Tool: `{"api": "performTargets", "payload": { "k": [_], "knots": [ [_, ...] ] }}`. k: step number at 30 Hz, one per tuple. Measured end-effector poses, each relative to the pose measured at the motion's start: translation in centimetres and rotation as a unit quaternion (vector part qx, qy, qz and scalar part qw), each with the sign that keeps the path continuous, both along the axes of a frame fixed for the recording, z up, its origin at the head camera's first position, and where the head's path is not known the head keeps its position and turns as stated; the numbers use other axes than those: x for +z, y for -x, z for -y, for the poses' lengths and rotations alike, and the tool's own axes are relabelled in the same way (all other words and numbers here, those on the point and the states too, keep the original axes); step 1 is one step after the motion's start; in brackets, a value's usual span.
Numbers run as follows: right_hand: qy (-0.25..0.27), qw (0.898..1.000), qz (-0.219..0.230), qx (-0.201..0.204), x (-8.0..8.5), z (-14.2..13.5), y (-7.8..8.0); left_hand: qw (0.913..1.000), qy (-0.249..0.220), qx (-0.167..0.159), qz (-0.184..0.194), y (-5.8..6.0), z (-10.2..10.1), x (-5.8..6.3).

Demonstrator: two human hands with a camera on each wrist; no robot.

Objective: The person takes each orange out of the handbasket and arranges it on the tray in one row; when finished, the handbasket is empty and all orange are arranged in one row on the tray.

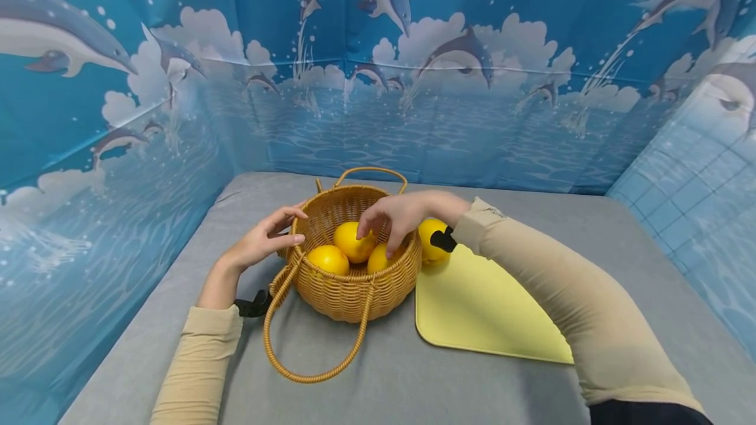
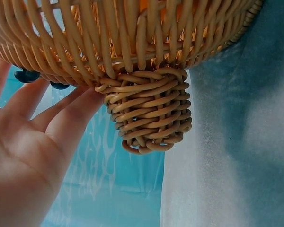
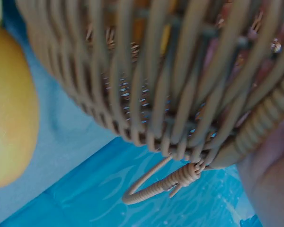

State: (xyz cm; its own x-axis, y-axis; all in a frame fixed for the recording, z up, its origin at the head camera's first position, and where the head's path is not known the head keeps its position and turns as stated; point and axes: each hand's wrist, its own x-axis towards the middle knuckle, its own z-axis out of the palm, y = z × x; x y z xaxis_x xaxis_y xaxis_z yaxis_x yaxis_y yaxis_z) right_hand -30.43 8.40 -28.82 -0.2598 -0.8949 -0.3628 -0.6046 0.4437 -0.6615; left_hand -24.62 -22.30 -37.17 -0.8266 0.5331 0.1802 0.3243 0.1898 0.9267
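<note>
A wicker basket (image 1: 348, 294) with two looped handles stands on the grey surface. Inside lie three yellow lemons: the front-left lemon (image 1: 328, 260), the middle lemon (image 1: 353, 241) and the right lemon (image 1: 380, 262). My left hand (image 1: 262, 241) rests at the basket's left rim with its fingers extended; they pass behind the wickerwork in the left wrist view. Over the right rim, my right hand (image 1: 398, 215) reaches into the basket, fingers spread, one fingertip over the middle lemon and another over the right one. Wickerwork mostly hides this hand in the right wrist view.
Another lemon (image 1: 433, 241) sits outside the basket on the right, partly behind the right wrist's black strap. A yellow mat (image 1: 478, 313) lies under the right forearm. The front handle (image 1: 313, 379) droops onto the grey surface. Dolphin-printed curtains (image 1: 378, 123) surround it.
</note>
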Motion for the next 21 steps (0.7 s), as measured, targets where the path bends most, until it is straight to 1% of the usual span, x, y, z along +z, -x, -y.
{"api": "performTargets", "payload": {
  "k": [2, 5, 8, 11, 17, 21],
  "knots": [
    [-0.002, 1.000, -0.014, 0.002, -0.04, 0.02, 0.08, 1.0000, 0.001, 0.001, 0.002, -0.02, -0.03, 0.04],
    [-0.011, 0.999, -0.051, 0.007, -0.16, 0.13, 0.14, 1.0000, 0.001, 0.002, 0.004, -0.03, 0.01, 0.04],
    [-0.029, 0.996, -0.088, 0.004, -0.29, 0.30, 0.12, 1.0000, 0.001, 0.004, 0.003, -0.07, 0.03, 0.09],
    [-0.053, 0.992, -0.111, 0.006, -0.29, 0.45, 0.03, 1.0000, 0.001, 0.004, 0.002, -0.07, 0.04, 0.13],
    [-0.087, 0.987, -0.132, 0.027, -0.28, 0.64, -0.10, 1.0000, 0.002, 0.004, 0.004, -0.02, 0.05, 0.12],
    [-0.094, 0.985, -0.140, 0.025, -0.27, 0.61, -0.19, 1.0000, 0.004, 0.003, 0.006, -0.01, 0.00, 0.11]
  ]
}}
